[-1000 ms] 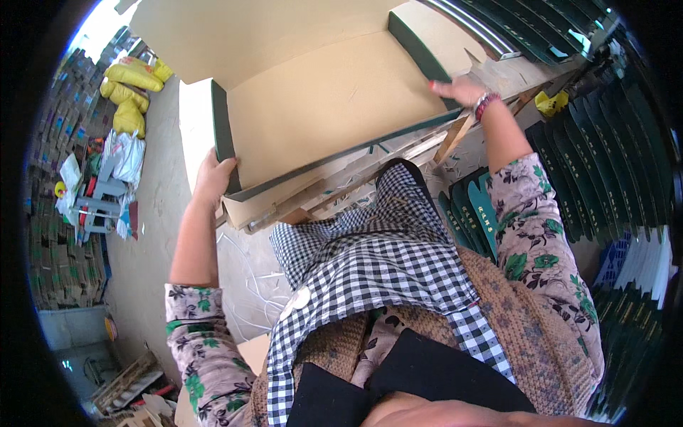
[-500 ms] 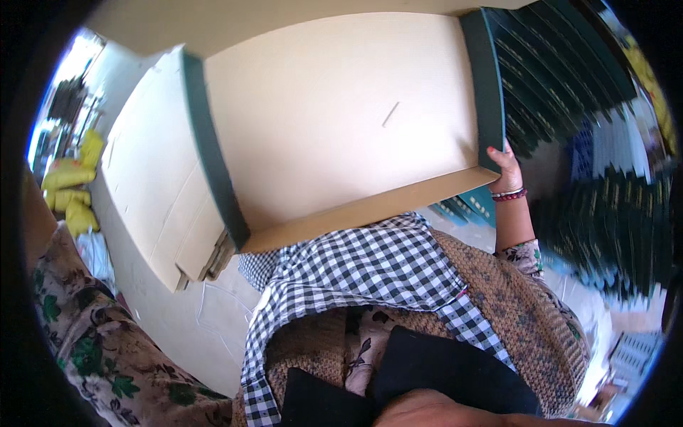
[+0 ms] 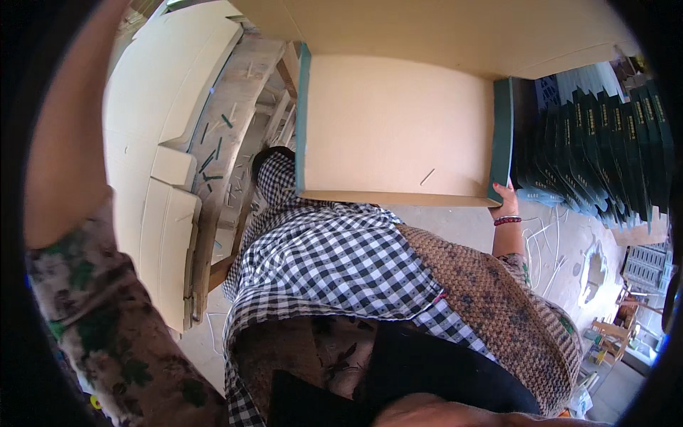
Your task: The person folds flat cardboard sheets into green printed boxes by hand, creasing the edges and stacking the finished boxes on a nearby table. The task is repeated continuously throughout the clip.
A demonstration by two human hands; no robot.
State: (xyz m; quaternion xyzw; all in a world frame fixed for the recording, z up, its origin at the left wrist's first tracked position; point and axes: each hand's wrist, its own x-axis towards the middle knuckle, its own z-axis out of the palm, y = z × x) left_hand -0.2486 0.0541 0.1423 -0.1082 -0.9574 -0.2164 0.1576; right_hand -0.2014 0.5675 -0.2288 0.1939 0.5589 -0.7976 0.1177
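Note:
In front of me is an open cardboard box (image 3: 398, 121), cream inside with dark green side walls and a brown near edge. Its large tan panel (image 3: 441, 32) stands raised along the far side. My right hand (image 3: 506, 203) is closed on the box's near right corner, the thumb against the green wall. A thin loose strip (image 3: 427, 176) lies on the box's floor. My left forearm (image 3: 67, 156) reaches up along the left edge of the view; the hand itself is beyond the picture.
Cream cardboard sheets (image 3: 153, 92) lie at left on a wooden bench (image 3: 249, 67) strewn with green scraps (image 3: 217, 153). Dark green cardboard pieces (image 3: 605, 149) are stacked at right. White strapping (image 3: 544, 249) lies on the floor, near a grey crate (image 3: 646, 267).
The view has swung to the right, showing the bench and its scraps. The box now sits more level, its tan panel filling more of the top. My left forearm has risen into view.

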